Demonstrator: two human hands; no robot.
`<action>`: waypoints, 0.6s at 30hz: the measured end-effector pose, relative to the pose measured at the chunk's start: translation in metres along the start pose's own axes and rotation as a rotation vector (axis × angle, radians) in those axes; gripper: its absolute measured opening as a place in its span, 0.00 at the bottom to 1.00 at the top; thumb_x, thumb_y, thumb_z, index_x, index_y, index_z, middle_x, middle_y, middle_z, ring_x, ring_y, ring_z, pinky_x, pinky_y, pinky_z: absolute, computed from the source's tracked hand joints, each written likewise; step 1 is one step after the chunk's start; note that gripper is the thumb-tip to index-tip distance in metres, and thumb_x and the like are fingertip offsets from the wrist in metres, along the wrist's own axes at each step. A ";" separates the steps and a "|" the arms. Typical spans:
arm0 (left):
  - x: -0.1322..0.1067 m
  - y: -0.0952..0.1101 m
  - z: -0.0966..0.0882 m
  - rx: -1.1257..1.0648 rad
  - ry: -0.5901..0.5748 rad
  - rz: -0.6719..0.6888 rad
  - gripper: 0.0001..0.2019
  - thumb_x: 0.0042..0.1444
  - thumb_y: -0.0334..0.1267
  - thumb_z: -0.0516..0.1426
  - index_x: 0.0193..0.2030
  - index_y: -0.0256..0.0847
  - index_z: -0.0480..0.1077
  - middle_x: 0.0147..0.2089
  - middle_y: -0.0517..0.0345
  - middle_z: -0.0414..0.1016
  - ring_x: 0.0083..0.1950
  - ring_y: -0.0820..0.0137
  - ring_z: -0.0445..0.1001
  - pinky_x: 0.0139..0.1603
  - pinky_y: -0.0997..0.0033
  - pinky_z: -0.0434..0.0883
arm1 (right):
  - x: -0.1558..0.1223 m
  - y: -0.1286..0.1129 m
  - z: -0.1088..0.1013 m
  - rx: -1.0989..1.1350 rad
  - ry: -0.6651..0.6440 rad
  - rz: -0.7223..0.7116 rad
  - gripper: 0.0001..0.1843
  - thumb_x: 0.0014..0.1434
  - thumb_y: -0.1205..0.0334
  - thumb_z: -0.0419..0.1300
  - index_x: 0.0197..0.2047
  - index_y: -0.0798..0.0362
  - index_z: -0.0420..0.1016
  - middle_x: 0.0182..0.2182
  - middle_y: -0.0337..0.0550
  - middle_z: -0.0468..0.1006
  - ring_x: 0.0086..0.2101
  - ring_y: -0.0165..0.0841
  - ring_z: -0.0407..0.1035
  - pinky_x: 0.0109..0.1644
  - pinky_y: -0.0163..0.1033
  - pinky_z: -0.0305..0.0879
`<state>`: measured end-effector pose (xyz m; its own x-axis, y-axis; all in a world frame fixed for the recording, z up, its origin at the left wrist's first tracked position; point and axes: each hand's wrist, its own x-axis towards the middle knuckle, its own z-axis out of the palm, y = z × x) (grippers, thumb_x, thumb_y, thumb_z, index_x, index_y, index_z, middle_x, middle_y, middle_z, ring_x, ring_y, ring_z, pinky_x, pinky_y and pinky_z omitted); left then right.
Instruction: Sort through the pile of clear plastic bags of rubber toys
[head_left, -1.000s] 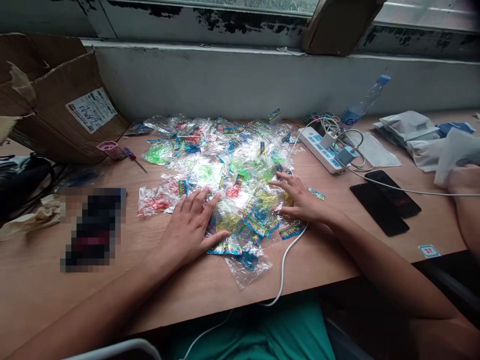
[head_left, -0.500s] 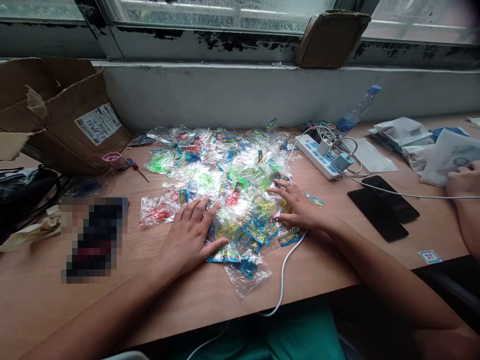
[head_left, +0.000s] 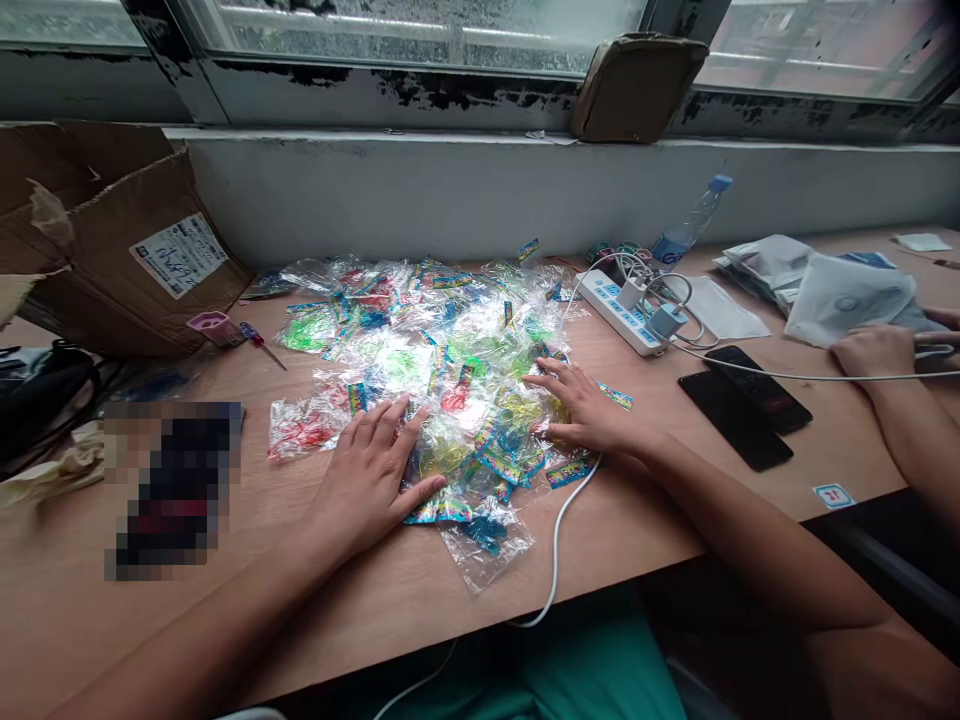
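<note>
A heap of clear plastic packets with bright printed labels lies spread on the wooden table. Inside them are red, green, yellow and blue pieces whose kind I cannot make out. My left hand rests with fingers spread on the heap's near left edge. On the right edge lies my right hand, its fingers apart over the packets. Neither hand grips anything. One packet with a dark blue piece sticks out toward me at the front, between my hands.
At the left stand a torn cardboard box, a pink container and a screwdriver. Rightward are a power strip, a water bottle and two phones. A white cable crosses the front edge. Another person's hands work at far right.
The view has shifted slightly, so the table's things sit a little further left. My hands keep their places on the heap. At far right, more of the other person's hands shows.
</note>
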<state>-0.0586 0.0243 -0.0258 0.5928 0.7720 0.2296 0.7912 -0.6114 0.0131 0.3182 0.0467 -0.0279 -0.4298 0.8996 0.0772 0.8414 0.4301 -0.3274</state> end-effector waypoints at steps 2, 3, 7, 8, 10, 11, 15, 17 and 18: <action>0.000 0.000 0.000 0.007 0.002 0.000 0.43 0.68 0.71 0.46 0.78 0.42 0.56 0.79 0.41 0.55 0.77 0.44 0.55 0.76 0.41 0.54 | 0.000 0.000 0.000 0.002 -0.001 -0.001 0.40 0.65 0.42 0.65 0.75 0.45 0.61 0.77 0.58 0.53 0.76 0.53 0.48 0.79 0.66 0.44; 0.000 0.000 0.001 0.010 0.003 0.001 0.43 0.68 0.70 0.46 0.78 0.41 0.55 0.79 0.41 0.55 0.77 0.44 0.55 0.76 0.41 0.54 | 0.000 0.000 0.000 0.005 0.000 -0.002 0.40 0.65 0.42 0.64 0.74 0.44 0.61 0.77 0.57 0.53 0.76 0.53 0.48 0.79 0.66 0.45; 0.000 0.000 0.001 0.005 0.009 0.006 0.43 0.68 0.69 0.48 0.79 0.42 0.54 0.79 0.41 0.55 0.77 0.44 0.55 0.76 0.40 0.53 | 0.000 0.000 0.000 0.010 0.003 -0.006 0.39 0.66 0.41 0.64 0.74 0.43 0.60 0.77 0.56 0.53 0.76 0.52 0.48 0.78 0.66 0.45; 0.001 0.000 0.001 0.000 0.009 0.007 0.43 0.68 0.69 0.49 0.78 0.42 0.54 0.79 0.41 0.55 0.77 0.43 0.55 0.76 0.40 0.53 | 0.000 0.000 0.000 0.008 0.001 -0.005 0.39 0.66 0.41 0.63 0.75 0.43 0.60 0.77 0.56 0.53 0.76 0.53 0.47 0.78 0.66 0.45; 0.001 0.000 0.001 -0.011 0.011 0.009 0.43 0.67 0.69 0.49 0.78 0.42 0.55 0.78 0.41 0.56 0.77 0.43 0.56 0.76 0.40 0.54 | -0.001 0.000 0.001 0.004 0.002 -0.001 0.39 0.66 0.41 0.63 0.75 0.43 0.60 0.77 0.57 0.53 0.76 0.53 0.47 0.78 0.67 0.45; 0.001 0.001 0.001 -0.014 0.013 0.008 0.42 0.68 0.69 0.49 0.78 0.42 0.55 0.78 0.40 0.56 0.77 0.42 0.56 0.75 0.39 0.54 | -0.001 0.000 0.001 0.004 0.006 0.002 0.39 0.66 0.41 0.63 0.74 0.43 0.60 0.77 0.57 0.53 0.76 0.53 0.48 0.79 0.67 0.44; 0.002 0.004 0.002 -0.035 0.044 -0.002 0.43 0.68 0.69 0.47 0.79 0.41 0.50 0.78 0.40 0.56 0.77 0.42 0.55 0.75 0.39 0.54 | -0.001 -0.001 0.001 0.012 0.016 0.008 0.38 0.66 0.41 0.63 0.74 0.40 0.60 0.77 0.54 0.53 0.76 0.53 0.47 0.79 0.69 0.43; 0.002 0.005 0.002 -0.049 0.061 -0.010 0.44 0.69 0.68 0.47 0.81 0.41 0.44 0.78 0.40 0.57 0.77 0.43 0.55 0.75 0.40 0.54 | -0.001 -0.001 0.001 0.016 0.009 0.008 0.38 0.66 0.41 0.63 0.74 0.41 0.60 0.77 0.54 0.53 0.76 0.53 0.47 0.78 0.68 0.43; 0.002 0.006 0.003 -0.055 0.066 -0.012 0.45 0.69 0.67 0.48 0.81 0.41 0.41 0.78 0.40 0.57 0.77 0.43 0.56 0.75 0.40 0.53 | -0.001 -0.001 0.001 0.017 0.005 0.009 0.38 0.66 0.41 0.63 0.74 0.41 0.60 0.77 0.54 0.53 0.76 0.53 0.47 0.79 0.68 0.43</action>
<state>-0.0522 0.0227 -0.0277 0.5704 0.7676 0.2924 0.7878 -0.6119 0.0696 0.3175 0.0453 -0.0282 -0.4207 0.9037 0.0793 0.8392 0.4209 -0.3443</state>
